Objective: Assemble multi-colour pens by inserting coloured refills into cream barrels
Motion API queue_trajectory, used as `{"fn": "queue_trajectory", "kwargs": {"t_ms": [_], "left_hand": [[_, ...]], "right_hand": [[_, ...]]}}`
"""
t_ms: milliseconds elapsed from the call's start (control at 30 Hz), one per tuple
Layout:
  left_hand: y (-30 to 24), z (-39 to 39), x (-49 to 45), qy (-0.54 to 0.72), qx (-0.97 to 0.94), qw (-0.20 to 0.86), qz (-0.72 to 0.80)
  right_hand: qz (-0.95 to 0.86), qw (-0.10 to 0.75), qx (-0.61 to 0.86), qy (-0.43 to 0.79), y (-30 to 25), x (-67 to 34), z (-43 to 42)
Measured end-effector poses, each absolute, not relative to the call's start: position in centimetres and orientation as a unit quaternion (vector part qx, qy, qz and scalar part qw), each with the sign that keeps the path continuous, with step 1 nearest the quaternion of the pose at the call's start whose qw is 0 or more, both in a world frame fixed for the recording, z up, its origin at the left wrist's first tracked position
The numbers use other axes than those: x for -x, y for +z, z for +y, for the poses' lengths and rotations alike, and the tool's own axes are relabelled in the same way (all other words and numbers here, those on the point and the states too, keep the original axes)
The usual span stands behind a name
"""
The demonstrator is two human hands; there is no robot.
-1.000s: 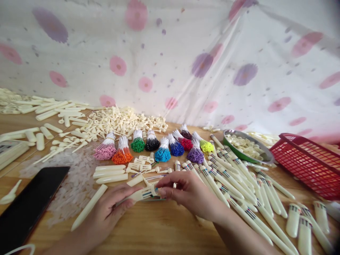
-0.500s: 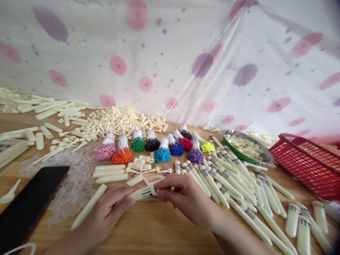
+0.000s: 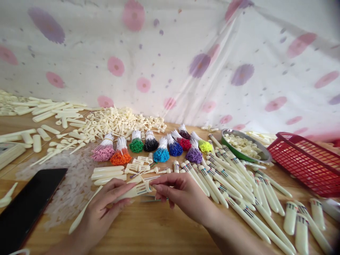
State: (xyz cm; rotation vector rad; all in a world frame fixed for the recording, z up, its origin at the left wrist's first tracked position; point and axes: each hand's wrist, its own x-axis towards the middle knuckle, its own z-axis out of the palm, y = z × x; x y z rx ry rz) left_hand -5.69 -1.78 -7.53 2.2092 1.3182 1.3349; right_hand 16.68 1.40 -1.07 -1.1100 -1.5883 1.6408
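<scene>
My left hand (image 3: 106, 202) is closed around a cream multicolour pen (image 3: 136, 190), whose slotted end points right and shows dark coloured pieces in its slots. At that end, the thumb and forefinger of my right hand (image 3: 177, 193) are pinched together against the rim. What sits between those fingertips is hidden. Just behind the pen lie small slotted cream sleeves (image 3: 138, 163) and thin plungers. Banded bundles of coloured pieces with white stems stand beyond, among them an orange bundle (image 3: 120, 156) and a light blue bundle (image 3: 161, 154). Plain cream barrels (image 3: 107, 170) lie beside my left hand.
Many cream pens (image 3: 225, 173) with coloured sliders cover the right side. Behind them are a metal bowl (image 3: 267, 156) of small parts and a red basket (image 3: 305, 163). A black phone (image 3: 34, 202) and scattered clear pieces (image 3: 71, 187) lie left. A flowered sheet (image 3: 170, 46) hangs behind.
The fingers of my right hand have shifted slightly off the pen's slotted end, showing more of its rim. My left hand keeps its hold. The whole view has shifted a little.
</scene>
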Motion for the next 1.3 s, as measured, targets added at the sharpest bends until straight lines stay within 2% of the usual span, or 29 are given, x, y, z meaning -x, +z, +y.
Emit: {"fn": "queue_trajectory", "kwargs": {"t_ms": [200,367,567,633,700,733,867,933,1067,1200,1300], "left_hand": [[-7.6,-1.9,5.6,0.459,-0.75,0.133,0.457],[-7.9,-1.9,5.4,0.465,-0.742,0.157,0.457],[-8.0,-1.9,5.4,0.429,-0.734,0.183,0.494],[-8.0,-1.9,5.5,0.425,-0.728,0.184,0.506],[-8.0,-1.8,5.6,0.424,-0.722,0.189,0.513],[-7.9,-1.7,5.6,0.424,-0.719,0.192,0.516],[-7.8,-1.6,5.6,0.436,-0.699,0.206,0.527],[-7.8,-1.6,5.6,0.443,-0.69,0.224,0.526],[-7.9,-1.5,5.9,0.449,-0.673,0.254,0.53],[-8.3,-1.2,6.4,0.466,-0.633,0.295,0.543],[-8.3,-0.9,6.6,0.475,-0.61,0.329,0.542]], "right_hand": [[-0.621,0.293,0.434,0.583,-0.4,-16.3,0.9],[-0.564,0.265,0.426,0.656,-1.0,-16.3,1.4],[-0.561,0.302,0.42,0.647,-1.9,-16.4,2.3],[-0.591,0.315,0.435,0.602,-1.6,-17.1,3.1],[-0.661,0.303,0.463,0.507,-1.3,-18.1,3.9],[-0.708,0.27,0.473,0.45,-1.1,-18.6,4.2],[-0.872,0.043,0.417,0.254,-2.0,-18.8,4.2],[-0.911,-0.001,0.377,0.166,-3.2,-18.1,3.7],[-0.945,-0.011,0.319,0.075,-4.9,-17.0,3.5],[-0.928,-0.014,0.358,0.102,-3.0,-17.9,4.2],[-0.892,0.084,0.415,0.156,-0.4,-19.3,4.2]]}}
